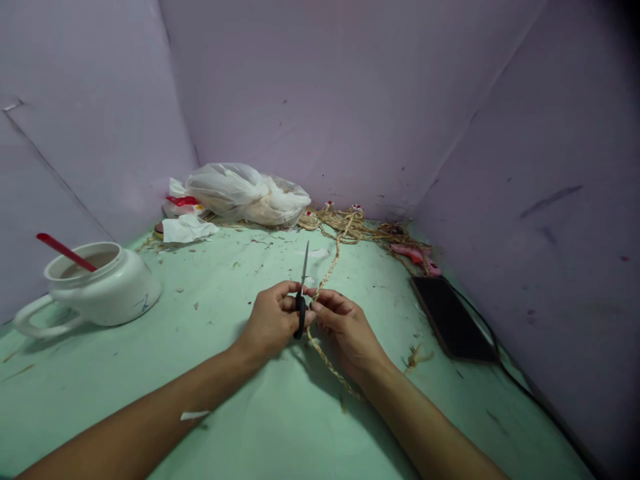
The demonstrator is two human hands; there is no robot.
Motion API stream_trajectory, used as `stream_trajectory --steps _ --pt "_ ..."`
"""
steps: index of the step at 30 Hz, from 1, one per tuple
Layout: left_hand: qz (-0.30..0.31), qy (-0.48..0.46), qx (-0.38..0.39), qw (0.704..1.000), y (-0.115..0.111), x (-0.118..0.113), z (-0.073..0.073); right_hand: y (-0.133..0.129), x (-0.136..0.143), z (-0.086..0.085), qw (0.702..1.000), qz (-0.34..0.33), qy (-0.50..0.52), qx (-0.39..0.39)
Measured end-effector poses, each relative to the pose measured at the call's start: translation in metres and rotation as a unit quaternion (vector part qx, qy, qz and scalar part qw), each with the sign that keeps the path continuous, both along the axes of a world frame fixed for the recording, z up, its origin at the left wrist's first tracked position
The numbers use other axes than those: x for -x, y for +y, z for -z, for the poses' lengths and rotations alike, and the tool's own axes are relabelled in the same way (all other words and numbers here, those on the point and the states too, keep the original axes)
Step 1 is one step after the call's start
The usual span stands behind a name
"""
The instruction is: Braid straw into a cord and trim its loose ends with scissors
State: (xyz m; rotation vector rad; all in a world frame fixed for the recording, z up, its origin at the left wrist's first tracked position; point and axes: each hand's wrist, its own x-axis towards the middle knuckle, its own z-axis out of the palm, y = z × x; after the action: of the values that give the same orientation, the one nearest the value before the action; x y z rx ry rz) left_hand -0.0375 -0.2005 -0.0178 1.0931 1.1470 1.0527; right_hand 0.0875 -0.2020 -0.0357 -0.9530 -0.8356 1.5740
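Head view: braided cord [331, 267] pinched in right fingers [330, 317]; left fingers [284, 289] curled around scissors [301, 313]

mug [107, 287] left | phone [453, 319] right | plastic bag [247, 193] behind, on table [225, 413]

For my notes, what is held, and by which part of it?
The left grip holds scissors by black handles; the right grip pinches braided cord partway along.

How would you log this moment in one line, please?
left hand: holding scissors | right hand: pinching braided cord | left side: white mug | right side: dark-screened phone
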Motion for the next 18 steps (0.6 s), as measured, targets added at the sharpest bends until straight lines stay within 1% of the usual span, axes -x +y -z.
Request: stream_trajectory --steps 2,5,14,16,18 --pt "-0.008 -0.005 0.006 1.0 -0.001 -0.002 0.001 0.0 0.0 -0.002 1.0 0.01 -0.006 0.002" --pt "-0.003 0.004 0.017 1.0 -0.002 -0.004 0.002 0.001 -0.002 -0.005 0.999 0.05 -0.02 -0.004" --pt "0.053 0.032 0.061 0.996 -0.01 -0.014 0.003 0.001 -0.002 -0.008 0.989 0.141 -0.046 -0.008" --pt "0.061 0.032 0.069 0.995 -0.01 -0.014 0.003 0.001 -0.002 -0.009 0.99 0.134 -0.054 -0.004" --pt "0.062 0.036 0.075 0.995 -0.008 -0.012 0.003 0.001 -0.002 -0.011 0.992 0.107 -0.063 -0.01"
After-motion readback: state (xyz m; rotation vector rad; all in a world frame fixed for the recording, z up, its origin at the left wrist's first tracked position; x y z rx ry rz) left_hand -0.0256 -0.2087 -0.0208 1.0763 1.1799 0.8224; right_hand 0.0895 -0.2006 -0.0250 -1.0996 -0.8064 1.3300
